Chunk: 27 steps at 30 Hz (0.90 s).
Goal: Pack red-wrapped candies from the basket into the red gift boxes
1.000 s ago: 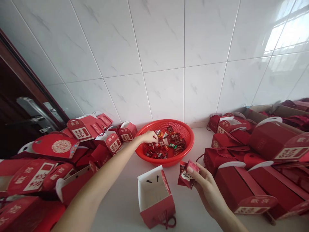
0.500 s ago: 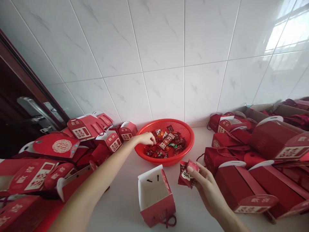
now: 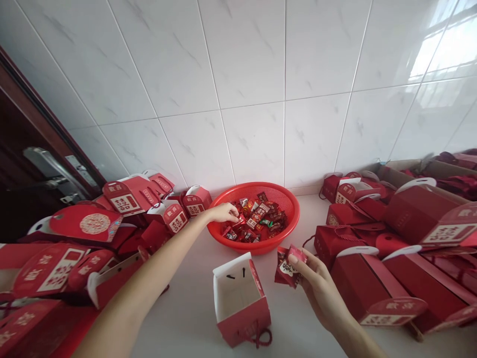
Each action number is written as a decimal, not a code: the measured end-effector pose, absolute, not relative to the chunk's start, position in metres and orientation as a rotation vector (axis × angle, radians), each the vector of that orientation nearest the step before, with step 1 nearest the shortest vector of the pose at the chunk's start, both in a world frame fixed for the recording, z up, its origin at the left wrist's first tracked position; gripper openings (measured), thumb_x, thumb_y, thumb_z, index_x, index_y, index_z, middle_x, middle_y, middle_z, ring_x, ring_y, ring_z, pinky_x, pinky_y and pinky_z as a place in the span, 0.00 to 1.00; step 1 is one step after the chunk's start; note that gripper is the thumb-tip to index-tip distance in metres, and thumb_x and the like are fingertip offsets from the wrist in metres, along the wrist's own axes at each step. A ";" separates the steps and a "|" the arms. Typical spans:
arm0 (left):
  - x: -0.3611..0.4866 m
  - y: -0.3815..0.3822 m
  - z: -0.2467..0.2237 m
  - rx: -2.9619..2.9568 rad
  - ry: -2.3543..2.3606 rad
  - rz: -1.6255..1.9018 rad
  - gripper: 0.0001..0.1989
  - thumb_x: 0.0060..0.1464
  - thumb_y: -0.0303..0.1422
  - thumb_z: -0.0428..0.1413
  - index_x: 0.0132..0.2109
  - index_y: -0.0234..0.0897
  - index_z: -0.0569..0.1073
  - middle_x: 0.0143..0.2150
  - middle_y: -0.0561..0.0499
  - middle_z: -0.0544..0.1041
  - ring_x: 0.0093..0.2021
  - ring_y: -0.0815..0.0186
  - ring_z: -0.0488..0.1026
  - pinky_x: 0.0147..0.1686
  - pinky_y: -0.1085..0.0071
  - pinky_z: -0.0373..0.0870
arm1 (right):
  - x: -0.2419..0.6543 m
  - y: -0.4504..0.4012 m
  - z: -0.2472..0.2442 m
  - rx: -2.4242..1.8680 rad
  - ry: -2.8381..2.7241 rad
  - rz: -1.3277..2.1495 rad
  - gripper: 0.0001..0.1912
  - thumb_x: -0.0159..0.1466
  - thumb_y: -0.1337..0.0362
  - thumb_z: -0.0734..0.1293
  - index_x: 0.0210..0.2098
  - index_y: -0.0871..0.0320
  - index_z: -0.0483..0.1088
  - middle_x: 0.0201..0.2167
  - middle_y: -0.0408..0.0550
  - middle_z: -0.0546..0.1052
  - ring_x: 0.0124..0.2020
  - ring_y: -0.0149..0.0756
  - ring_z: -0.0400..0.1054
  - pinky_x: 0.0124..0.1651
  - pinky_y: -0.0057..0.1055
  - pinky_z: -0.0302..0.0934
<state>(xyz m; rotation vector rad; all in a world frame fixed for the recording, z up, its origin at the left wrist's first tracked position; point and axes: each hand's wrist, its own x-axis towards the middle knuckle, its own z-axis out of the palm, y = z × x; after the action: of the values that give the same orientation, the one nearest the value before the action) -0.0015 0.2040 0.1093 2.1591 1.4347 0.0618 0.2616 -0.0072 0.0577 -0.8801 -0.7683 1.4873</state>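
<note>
My left hand [image 3: 223, 213] reaches over the near left rim of a red plastic basket [image 3: 294, 219], its fingers pinched on a shiny red wrapped candy [image 3: 241, 220]. Around it in the basket lie many other wrapped candies [image 3: 259, 214], mostly red and brown, one of them green. My right hand [image 3: 316, 278] is closed around red candy packets [image 3: 286, 268] with pale lettering, held in front of the basket. Between my forearms an open red gift box [image 3: 244, 318] stands on the white counter, its white inside bare and a cord loop at its front.
Red gift boxes [image 3: 122, 199] with double-happiness labels crowd the left side. More closed red boxes [image 3: 376, 283] fill the right, with a cardboard carton [image 3: 395, 171] behind them. A tiled wall [image 3: 253, 144] rises behind the basket, and a dark door with a metal handle [image 3: 55, 171] is at left.
My left hand has shifted slightly among the candies, and a shiny red one now shows at its fingertips. My right hand keeps its packets in nearly the same place.
</note>
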 end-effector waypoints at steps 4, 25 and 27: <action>-0.003 0.202 0.113 2.066 1.379 0.190 0.24 0.41 0.49 0.64 0.40 0.35 0.80 0.45 0.47 0.81 0.48 0.54 0.74 0.47 0.67 0.68 | 0.262 -0.008 0.058 -0.871 -0.772 1.504 0.24 0.50 0.48 0.79 0.32 0.61 0.73 0.29 0.45 0.71 0.31 0.31 0.61 0.32 0.27 0.57; 0.078 0.082 0.166 2.406 0.540 0.368 0.11 0.59 0.29 0.58 0.46 0.44 0.83 0.49 0.47 0.75 0.39 0.69 0.70 0.36 0.73 0.66 | 0.271 -0.006 0.065 -0.538 -0.582 1.711 0.15 0.55 0.54 0.78 0.36 0.55 0.76 0.33 0.45 0.76 0.34 0.34 0.71 0.32 0.27 0.65; 0.079 0.073 0.166 2.398 0.534 0.369 0.12 0.58 0.26 0.57 0.44 0.44 0.83 0.49 0.47 0.74 0.40 0.69 0.71 0.38 0.73 0.67 | 0.271 -0.008 0.067 -0.550 -0.609 1.702 0.15 0.54 0.54 0.78 0.36 0.55 0.76 0.32 0.44 0.75 0.31 0.32 0.69 0.30 0.26 0.65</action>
<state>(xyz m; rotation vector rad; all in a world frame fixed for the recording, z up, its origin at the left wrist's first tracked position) 0.0786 0.0730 0.1660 2.3976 0.5336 0.3691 0.2707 -0.0076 0.0665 -0.5495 -0.6089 1.7022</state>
